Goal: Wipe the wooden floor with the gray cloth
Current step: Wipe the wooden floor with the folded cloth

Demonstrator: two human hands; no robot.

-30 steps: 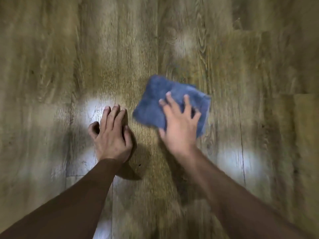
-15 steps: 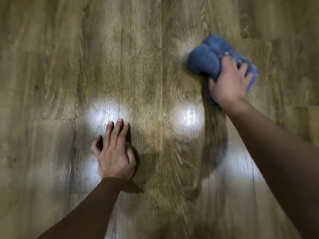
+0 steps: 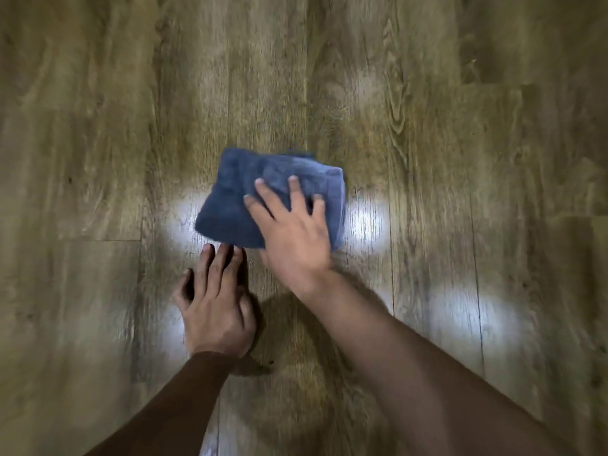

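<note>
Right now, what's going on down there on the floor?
A person is wiping a wooden floor by hand. The right hand presses flat, fingers spread, on a folded gray-blue cloth, which lies on the boards. The left hand rests flat on the bare floor just below the cloth, apparently bracing, its fingertips close to the cloth's near edge. Bright light patches gleam on the wood.

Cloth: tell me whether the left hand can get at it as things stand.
Probably yes. The left hand lies flat on the floor with its fingertips just short of the cloth's near edge, nothing between them. The right hand covers only the cloth's right part, leaving the left part free.
</note>
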